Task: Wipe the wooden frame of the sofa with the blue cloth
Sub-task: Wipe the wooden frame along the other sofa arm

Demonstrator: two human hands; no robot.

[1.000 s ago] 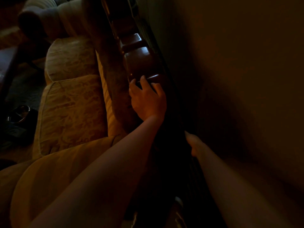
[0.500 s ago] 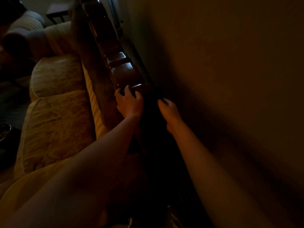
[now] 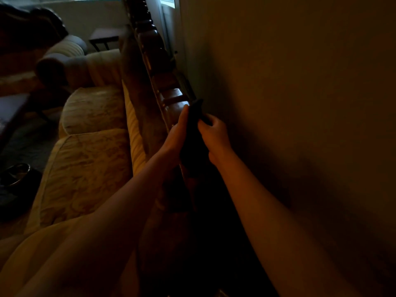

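The dark carved wooden frame (image 3: 169, 96) runs along the top of the sofa back, close to the wall. A dark cloth (image 3: 194, 129), nearly black in this dim light, stands bunched above the frame between both hands. My left hand (image 3: 176, 133) holds its left side with the fingers reaching up along it. My right hand (image 3: 214, 131) grips its right side with curled fingers. The lower part of the cloth hangs down in shadow over the frame.
Pale patterned sofa cushions (image 3: 85, 168) lie left of the frame. The wall (image 3: 289, 103) stands right beside it, leaving a narrow dark gap. A rolled sofa arm (image 3: 64, 54), a small side table (image 3: 102, 38) and a dark table edge (image 3: 10, 116) sit further left.
My right hand came up from low beside the frame to meet the left. Both hands now hold the cloth lifted above the frame. The view has tilted up along the sofa.
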